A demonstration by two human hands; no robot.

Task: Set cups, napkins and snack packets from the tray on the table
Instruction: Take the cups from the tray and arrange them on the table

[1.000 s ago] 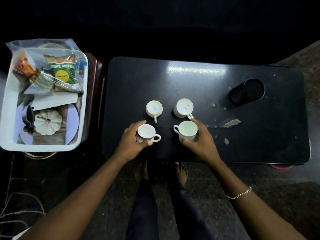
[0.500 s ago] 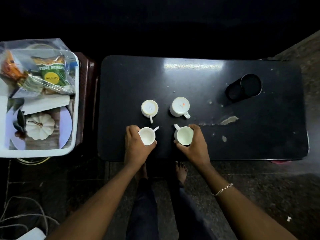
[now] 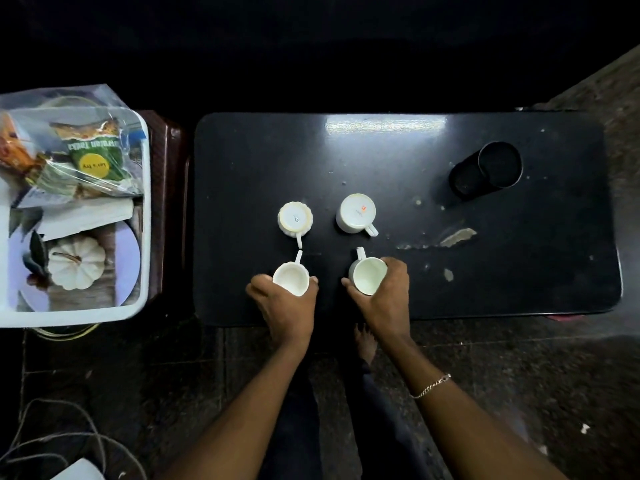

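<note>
Both near cups got rotated over the last second: handles that pointed sideways now point far, toward the two upside-down cups. Left hand [image 3: 284, 303] wraps the ribbed cup [image 3: 291, 278] from the near side; right hand [image 3: 381, 296] wraps the plain cup [image 3: 369, 277] the same way. Both cups are mouth-up on the worktop [image 3: 485, 271] near its near edge, so four cups form a square: far-left inverted cup [image 3: 295, 218] and far-right inverted cup [image 3: 356, 213] sit base-up.

Reads as cups nearly done, maybe the far two are yet to be flipped; napkins and packets not started. Tray [image 3: 145, 209] sits off the worktop's left end and holds the bagged snack packets [image 3: 93, 157], a white napkin stack [image 3: 86, 214] and a small white pumpkin [image 3: 76, 261].

Hard to tell: whether the held cups rest on the worktop or are slightly lifted; fingers behind the cups are hidden. Tray's left side is cut off. Packet count inside the clear bag is unclear. Black round holder [image 3: 488, 171] far right, contents too dark.
</note>
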